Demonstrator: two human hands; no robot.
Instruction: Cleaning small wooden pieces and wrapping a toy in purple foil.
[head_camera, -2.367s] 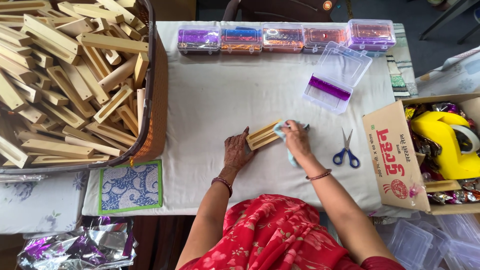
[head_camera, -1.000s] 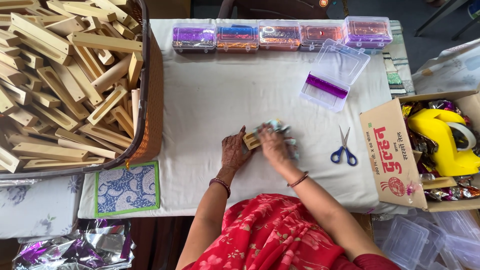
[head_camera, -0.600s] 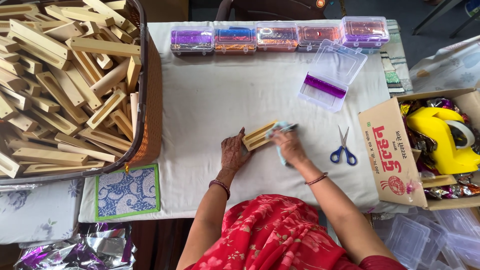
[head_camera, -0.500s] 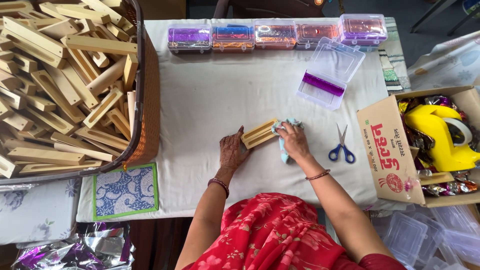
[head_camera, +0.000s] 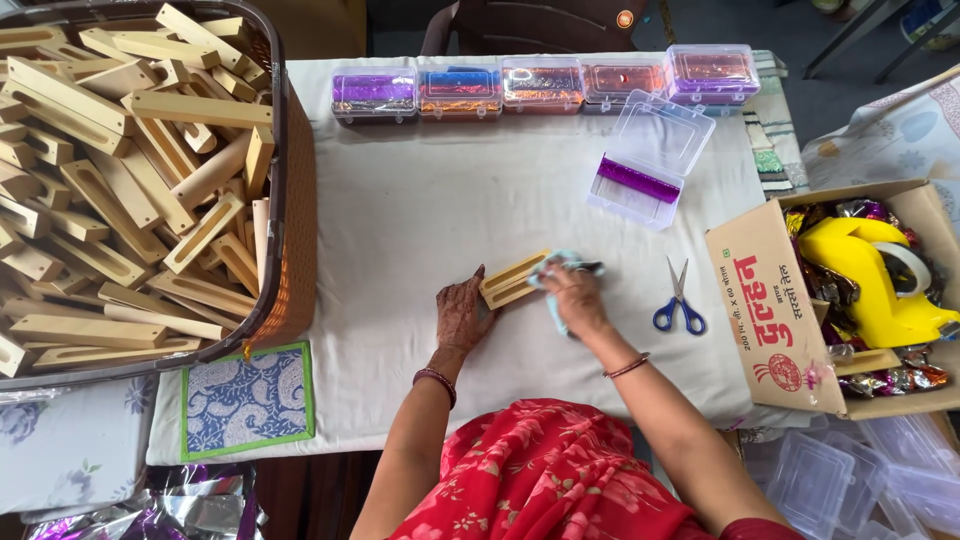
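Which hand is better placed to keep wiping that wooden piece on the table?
Right. The right hand already presses the pale cloth on the wooden piece's end, while the left hand braces its other end.

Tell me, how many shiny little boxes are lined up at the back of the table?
5, side by side along the table's far edge: purple, blue-orange, gold, red-orange, pink-purple. A sixth clear box lies open nearer.
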